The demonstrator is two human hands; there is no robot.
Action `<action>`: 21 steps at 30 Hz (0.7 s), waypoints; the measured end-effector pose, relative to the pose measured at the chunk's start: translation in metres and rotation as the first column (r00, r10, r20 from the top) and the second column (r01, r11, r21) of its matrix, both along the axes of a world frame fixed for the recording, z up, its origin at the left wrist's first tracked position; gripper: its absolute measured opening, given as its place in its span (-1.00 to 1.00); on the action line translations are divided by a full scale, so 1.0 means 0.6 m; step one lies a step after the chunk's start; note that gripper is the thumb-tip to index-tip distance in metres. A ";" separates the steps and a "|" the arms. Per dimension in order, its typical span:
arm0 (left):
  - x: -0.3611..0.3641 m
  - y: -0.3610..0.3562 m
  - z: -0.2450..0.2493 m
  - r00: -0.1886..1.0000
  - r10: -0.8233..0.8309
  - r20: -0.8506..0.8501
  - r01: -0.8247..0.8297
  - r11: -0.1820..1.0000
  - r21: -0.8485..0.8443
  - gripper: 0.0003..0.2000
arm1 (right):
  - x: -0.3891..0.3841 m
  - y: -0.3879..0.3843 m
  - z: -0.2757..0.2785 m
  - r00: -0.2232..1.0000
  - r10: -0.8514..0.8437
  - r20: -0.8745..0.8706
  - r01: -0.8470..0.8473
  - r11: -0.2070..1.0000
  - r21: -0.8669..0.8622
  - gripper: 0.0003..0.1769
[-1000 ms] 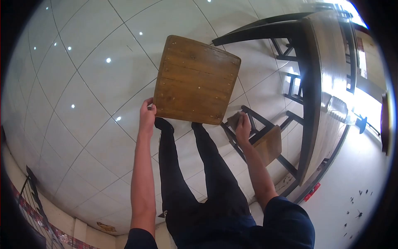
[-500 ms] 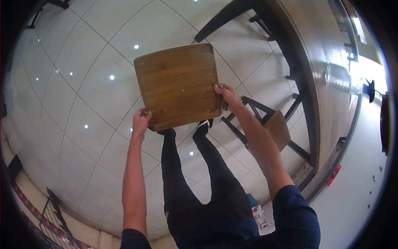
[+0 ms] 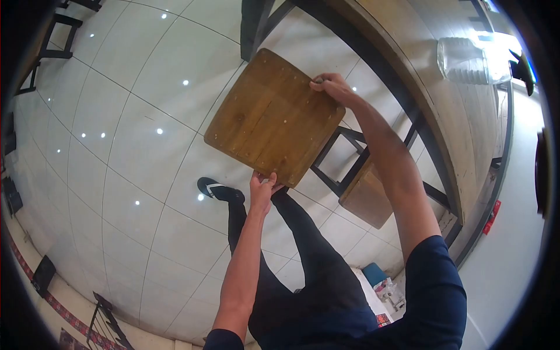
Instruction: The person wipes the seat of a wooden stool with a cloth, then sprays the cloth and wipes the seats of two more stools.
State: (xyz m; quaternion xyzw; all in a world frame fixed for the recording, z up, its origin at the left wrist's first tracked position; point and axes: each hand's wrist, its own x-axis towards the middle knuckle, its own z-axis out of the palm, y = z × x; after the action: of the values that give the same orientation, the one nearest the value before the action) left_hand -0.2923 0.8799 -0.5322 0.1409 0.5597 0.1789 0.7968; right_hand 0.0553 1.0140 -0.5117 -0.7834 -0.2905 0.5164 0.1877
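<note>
A wooden stool point(image 3: 274, 116), seen from above as a square brown seat with rounded corners and pale specks, hangs tilted in front of me; its legs are hidden beneath. My left hand point(image 3: 263, 191) is closed on the near edge, thumb on top and fingers underneath. At the far right edge, my right hand point(image 3: 332, 90) grips the seat, thumb over the top. A second stool point(image 3: 368, 195) with a similar seat and dark legs stands just beyond, to the right, partly behind my right forearm.
A long wooden table point(image 3: 434, 111) with a dark frame runs along the right, bearing a clear plastic container point(image 3: 464, 61). White tiled floor point(image 3: 157, 169) spreads leftward. Another dark-legged stool point(image 3: 61, 38) stands at the upper left. A black rack point(image 3: 108, 321) is at the lower left.
The stool has turned clockwise and shifted right, closer to the table. My left hand has moved right along with it, my right hand up. One foot has stepped out to the left.
</note>
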 end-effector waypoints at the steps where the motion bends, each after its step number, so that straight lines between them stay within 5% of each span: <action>1: 0.011 -0.001 -0.004 1.000 0.015 0.015 -0.015 1.000 -0.006 -0.53 | 0.011 0.006 -0.003 0.999 0.016 0.029 -0.016 1.000 0.003 -0.56; 21: 0.047 0.014 0.018 0.997 -0.027 -0.071 0.029 0.999 0.020 -0.53 | 0.054 -0.033 -0.043 0.994 -0.003 0.109 -0.015 0.986 0.164 -0.50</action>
State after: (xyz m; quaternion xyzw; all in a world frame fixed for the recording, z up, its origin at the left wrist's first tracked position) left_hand -0.2643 0.8882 -0.5215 0.1631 0.5835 0.1683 0.7776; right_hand 0.0879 0.9942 -0.5375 -0.7912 -0.3444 0.4479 0.2339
